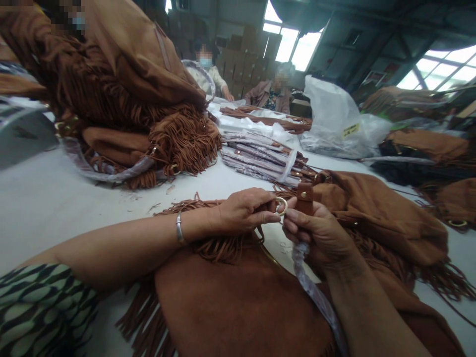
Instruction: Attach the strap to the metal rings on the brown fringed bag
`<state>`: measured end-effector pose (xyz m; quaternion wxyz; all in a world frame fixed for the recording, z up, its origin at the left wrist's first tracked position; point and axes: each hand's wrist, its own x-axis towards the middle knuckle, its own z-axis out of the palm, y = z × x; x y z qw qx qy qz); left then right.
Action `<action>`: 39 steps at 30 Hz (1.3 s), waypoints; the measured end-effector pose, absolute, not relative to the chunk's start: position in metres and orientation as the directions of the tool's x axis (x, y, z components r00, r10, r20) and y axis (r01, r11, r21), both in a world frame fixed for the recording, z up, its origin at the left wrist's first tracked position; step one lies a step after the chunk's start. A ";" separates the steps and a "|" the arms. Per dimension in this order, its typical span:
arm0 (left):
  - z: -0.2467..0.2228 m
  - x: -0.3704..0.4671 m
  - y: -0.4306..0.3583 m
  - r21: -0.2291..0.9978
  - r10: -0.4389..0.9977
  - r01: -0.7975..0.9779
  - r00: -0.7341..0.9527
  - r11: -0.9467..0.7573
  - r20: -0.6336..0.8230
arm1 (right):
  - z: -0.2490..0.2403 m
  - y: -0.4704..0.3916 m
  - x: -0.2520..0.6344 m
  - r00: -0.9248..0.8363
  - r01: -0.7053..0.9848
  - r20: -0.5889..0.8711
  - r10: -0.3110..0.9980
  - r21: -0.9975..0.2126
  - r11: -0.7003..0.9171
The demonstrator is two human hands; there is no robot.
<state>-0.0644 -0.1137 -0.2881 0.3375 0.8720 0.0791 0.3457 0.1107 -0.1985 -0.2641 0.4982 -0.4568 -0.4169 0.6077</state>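
Observation:
A gold-coloured metal ring [284,206] is pinched between the thumb and fingers of my left hand [247,210]. My right hand [316,230] grips a brown leather strap [305,194], whose end stands up above the fingers with a small stud on it. My right thumb is close to the ring; whether it touches cannot be told. Below that hand the strap continues wrapped in clear plastic [310,285]. Under my hands lies a brown suede bag [238,302] with fringe along its side.
Brown fringed bags [111,94] are heaped at the left. Plastic-wrapped straps [256,156] lie beyond my hands, with a clear plastic bag [334,119] behind. Another brown bag [386,213] lies to the right. Two people sit across the white table [85,213].

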 end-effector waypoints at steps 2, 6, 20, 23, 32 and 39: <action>-0.285 -0.066 -0.115 0.659 0.378 -0.080 0.764 -0.748 0.522 | -0.265 -0.198 0.109 -0.070 -0.201 -0.124 0.990 -0.970 -0.136; -0.277 -0.068 -0.121 0.668 0.407 -0.003 0.791 -0.744 0.457 | -0.265 -0.200 0.100 0.033 -0.174 -0.056 0.998 -0.983 -0.050; -0.287 -0.066 -0.122 0.223 0.280 0.194 0.838 -0.955 0.469 | -0.266 -0.200 0.113 -0.092 -0.151 -0.124 0.988 -0.979 -0.137; -0.287 -0.067 -0.123 0.179 0.200 0.132 0.870 -0.975 0.451 | -0.265 -0.202 0.108 -0.091 -0.181 -0.173 0.981 -0.966 -0.187; -0.296 -0.071 -0.122 0.299 0.377 0.251 0.769 -0.921 0.516 | -0.273 -0.201 0.078 0.196 -0.213 -0.049 0.979 -0.977 -0.006; -0.288 -0.069 -0.127 0.180 0.312 0.255 0.735 -0.950 0.603 | -0.268 -0.204 0.097 -0.067 -0.257 -0.092 0.994 -0.961 -0.106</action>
